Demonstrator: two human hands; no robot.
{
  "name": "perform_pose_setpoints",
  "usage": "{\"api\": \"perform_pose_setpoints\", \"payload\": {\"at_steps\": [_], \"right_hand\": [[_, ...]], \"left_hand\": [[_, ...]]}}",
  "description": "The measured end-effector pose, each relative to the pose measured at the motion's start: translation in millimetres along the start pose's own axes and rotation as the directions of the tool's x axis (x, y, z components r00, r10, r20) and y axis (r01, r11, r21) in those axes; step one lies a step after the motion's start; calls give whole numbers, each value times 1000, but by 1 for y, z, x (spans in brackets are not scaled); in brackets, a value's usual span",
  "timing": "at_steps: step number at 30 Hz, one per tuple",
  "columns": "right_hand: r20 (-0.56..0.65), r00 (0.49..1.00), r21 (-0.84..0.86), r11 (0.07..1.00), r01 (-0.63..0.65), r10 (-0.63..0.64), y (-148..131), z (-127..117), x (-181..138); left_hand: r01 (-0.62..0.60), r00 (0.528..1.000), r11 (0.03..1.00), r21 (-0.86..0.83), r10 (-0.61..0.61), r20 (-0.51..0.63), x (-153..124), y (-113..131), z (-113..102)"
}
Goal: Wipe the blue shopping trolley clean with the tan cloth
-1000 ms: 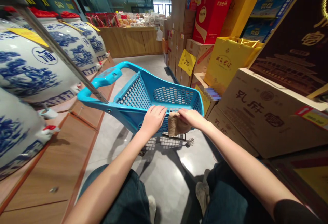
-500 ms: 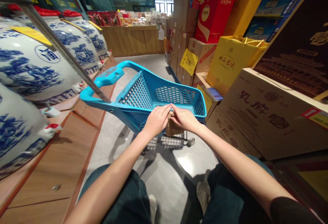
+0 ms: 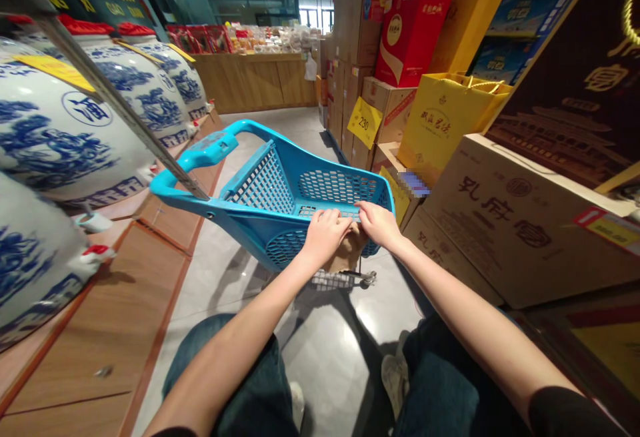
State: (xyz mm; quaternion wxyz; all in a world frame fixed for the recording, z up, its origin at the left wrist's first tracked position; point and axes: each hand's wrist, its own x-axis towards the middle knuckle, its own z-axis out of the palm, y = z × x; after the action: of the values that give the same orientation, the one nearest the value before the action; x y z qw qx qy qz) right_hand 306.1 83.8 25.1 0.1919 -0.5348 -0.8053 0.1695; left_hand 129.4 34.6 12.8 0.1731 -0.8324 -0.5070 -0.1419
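Note:
A blue plastic shopping cart point(image 3: 280, 190) stands on the grey floor in front of me, its handle at the upper left. My left hand point(image 3: 326, 233) rests curled on the cart's near rim. My right hand point(image 3: 379, 223) sits just to its right, fingers closed on a brown cloth or paper point(image 3: 345, 255) that hangs down the outside of the basket wall. Both hands are close together, nearly touching. My knees and shoes show below.
Large blue-and-white ceramic jars point(image 3: 65, 137) sit on a wooden shelf point(image 3: 125, 303) at left. Stacked cardboard boxes point(image 3: 520, 217), a yellow gift bag point(image 3: 445, 123) and a red box point(image 3: 410, 30) line the right. The aisle runs ahead to a wooden counter point(image 3: 255, 80).
My left hand slid right along the rim to meet the right one. The brown piece shifted slightly right along the basket wall, now mostly hidden behind both hands.

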Motion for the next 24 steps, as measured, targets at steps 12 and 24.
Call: {"api": "perform_pose_setpoints", "payload": {"at_steps": [12, 24], "right_hand": [[149, 973, -291, 949, -125, 174, 0, -9, -5], [133, 985, -322, 944, -65, 114, -7, -8, -9]], "left_hand": [[53, 998, 992, 113, -57, 29, -28, -44, -23], [144, 988, 978, 152, -134, -74, -72, -125, -75]]}}
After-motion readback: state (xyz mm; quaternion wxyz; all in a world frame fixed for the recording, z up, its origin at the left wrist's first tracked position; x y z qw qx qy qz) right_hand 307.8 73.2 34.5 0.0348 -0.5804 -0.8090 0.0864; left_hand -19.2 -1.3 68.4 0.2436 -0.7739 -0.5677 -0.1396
